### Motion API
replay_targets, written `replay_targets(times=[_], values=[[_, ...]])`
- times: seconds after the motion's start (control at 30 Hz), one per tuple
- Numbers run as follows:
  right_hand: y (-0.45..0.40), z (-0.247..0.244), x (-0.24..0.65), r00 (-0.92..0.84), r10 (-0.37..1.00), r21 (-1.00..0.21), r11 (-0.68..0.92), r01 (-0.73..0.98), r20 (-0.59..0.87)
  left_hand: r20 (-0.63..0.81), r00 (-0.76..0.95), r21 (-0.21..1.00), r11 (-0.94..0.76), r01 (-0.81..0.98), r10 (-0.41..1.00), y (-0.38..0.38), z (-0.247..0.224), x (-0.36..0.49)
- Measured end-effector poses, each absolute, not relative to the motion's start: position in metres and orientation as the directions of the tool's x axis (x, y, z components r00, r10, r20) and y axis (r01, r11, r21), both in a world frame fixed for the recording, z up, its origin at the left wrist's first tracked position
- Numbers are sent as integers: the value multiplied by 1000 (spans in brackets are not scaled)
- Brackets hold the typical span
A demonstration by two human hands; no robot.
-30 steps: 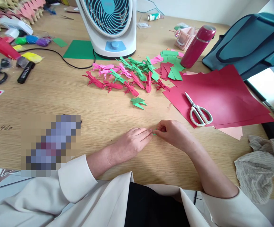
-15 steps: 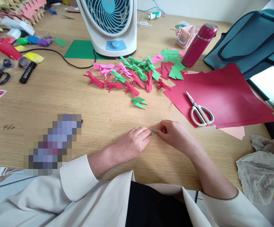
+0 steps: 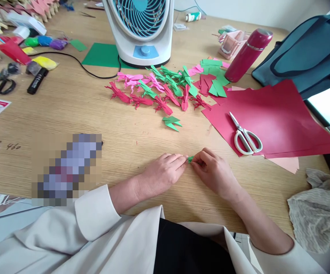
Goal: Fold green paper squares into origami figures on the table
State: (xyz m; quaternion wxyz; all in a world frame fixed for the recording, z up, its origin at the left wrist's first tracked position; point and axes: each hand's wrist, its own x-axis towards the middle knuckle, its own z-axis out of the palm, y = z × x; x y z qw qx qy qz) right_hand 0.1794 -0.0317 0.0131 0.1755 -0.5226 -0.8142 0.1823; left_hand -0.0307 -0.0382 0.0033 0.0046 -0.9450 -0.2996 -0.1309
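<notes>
Between my two hands is a small piece of green folded paper [image 3: 190, 159], mostly hidden by the fingers. My left hand [image 3: 165, 169] lies low on the table with its fingers together, their tips on the paper's left end. My right hand [image 3: 212, 167] pinches the other end between thumb and forefinger. Just beyond the hands lies a loose green folded paper piece [image 3: 172, 123]. Farther back is a cluster of folded paper figures in red [image 3: 162, 104], pink [image 3: 133, 80] and green [image 3: 176, 82].
White-handled scissors [image 3: 245, 137] rest on red paper sheets [image 3: 279, 118] at right. Behind them stand a red flask [image 3: 249, 55] and a teal bag [image 3: 302, 57]. A fan [image 3: 142, 42] stands at the back. A black marker [image 3: 37, 80] and a crumpled cloth [image 3: 316, 213] lie at the sides.
More of the green paper shows between my fingertips. My right hand has shifted slightly and its fingers have changed position. The whole view has moved a little.
</notes>
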Motion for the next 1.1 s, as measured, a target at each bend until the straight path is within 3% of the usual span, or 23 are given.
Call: replay_targets(times=[0.2,0.33,0.57,0.8,0.97,1.1], values=[[-41,8,179,-510,821,-197,561,804,257,264,779,69,-817,573,568,-39,1,-30],[-47,7,179,-556,786,-119,600,791,269,260,777,75,-814,576,574,-40,3,-29],[-62,7,181,-535,803,-247,592,767,261,277,777,23,-813,582,565,-41,2,-28],[-59,9,177,-453,865,-515,496,699,217,285,777,7,-812,584,561,-42,1,-30],[-54,7,176,-376,903,-550,427,718,210,286,774,11,-810,586,564,-41,2,-30],[-56,1,180,-398,874,-560,485,671,279,274,774,9,-807,591,570,-41,1,-30]])
